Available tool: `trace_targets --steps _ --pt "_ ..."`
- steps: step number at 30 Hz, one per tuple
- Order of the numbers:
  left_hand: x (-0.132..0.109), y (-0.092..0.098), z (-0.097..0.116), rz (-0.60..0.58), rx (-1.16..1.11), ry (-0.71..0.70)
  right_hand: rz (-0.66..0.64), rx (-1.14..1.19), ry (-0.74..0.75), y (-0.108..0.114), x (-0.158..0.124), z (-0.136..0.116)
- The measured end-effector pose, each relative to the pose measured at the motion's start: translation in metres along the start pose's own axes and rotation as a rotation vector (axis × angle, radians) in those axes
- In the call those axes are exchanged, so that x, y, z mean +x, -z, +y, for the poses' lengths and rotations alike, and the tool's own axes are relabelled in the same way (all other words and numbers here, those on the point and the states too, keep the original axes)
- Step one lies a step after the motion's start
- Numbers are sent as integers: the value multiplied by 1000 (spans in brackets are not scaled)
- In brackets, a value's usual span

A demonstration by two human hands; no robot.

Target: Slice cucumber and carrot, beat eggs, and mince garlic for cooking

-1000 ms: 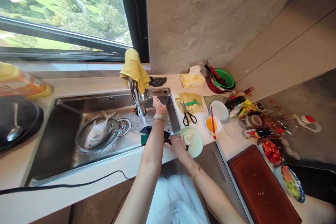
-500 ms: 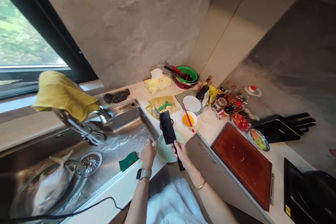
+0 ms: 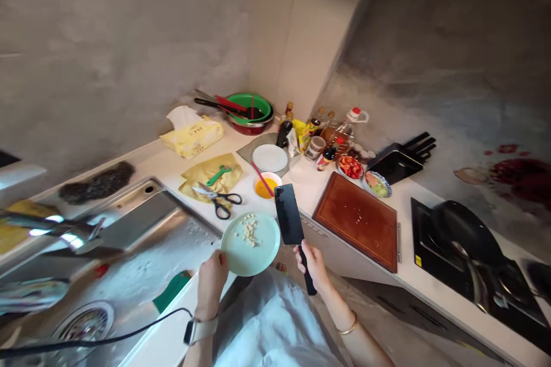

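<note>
My left hand (image 3: 214,275) grips the near left rim of a pale green plate (image 3: 241,261), held in front of me beside the sink. A small heap of chopped white bits, perhaps garlic (image 3: 249,230), lies on the plate. In my right hand (image 3: 314,264) is the handle of a black cleaver (image 3: 289,215), its blade pointing up and away from me, to the right of the plate. Black-handled scissors (image 3: 220,200) lie just beyond the plate, partly on yellowish paper (image 3: 196,169) with a green peeler (image 3: 218,175).
Right of me lies a brown cutting board (image 3: 355,221) with small crumbs. Behind it stand bowls of cut tomato (image 3: 350,167) and vegetables (image 3: 377,184). A bowl of beaten egg (image 3: 263,186) sits near the corner. The sink (image 3: 142,264) is at left, a black wok (image 3: 467,229) at right.
The view has swung right. The plate, formerly behind the cleaver, now shows fully with the white bits on it. The cleaver has moved right, clear of the plate.
</note>
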State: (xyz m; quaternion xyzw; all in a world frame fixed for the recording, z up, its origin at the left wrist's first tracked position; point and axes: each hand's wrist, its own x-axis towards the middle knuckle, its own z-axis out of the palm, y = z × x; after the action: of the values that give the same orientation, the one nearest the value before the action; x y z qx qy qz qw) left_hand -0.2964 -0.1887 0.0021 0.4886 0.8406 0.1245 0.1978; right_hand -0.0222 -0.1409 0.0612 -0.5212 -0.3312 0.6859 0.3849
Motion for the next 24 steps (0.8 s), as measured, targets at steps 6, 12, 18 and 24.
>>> trace_targets --steps 6,12,18,24 --pt "-20 -21 78 -24 11 -176 214 132 134 72 -18 -25" --pt "-35 -79 232 -168 -230 -367 462 199 256 178 -46 -45" --pt "-53 -176 422 -437 -525 -337 657 184 298 306 -83 -70" --pt "-65 -277 578 -589 -628 -202 762 190 297 401 -101 -89"
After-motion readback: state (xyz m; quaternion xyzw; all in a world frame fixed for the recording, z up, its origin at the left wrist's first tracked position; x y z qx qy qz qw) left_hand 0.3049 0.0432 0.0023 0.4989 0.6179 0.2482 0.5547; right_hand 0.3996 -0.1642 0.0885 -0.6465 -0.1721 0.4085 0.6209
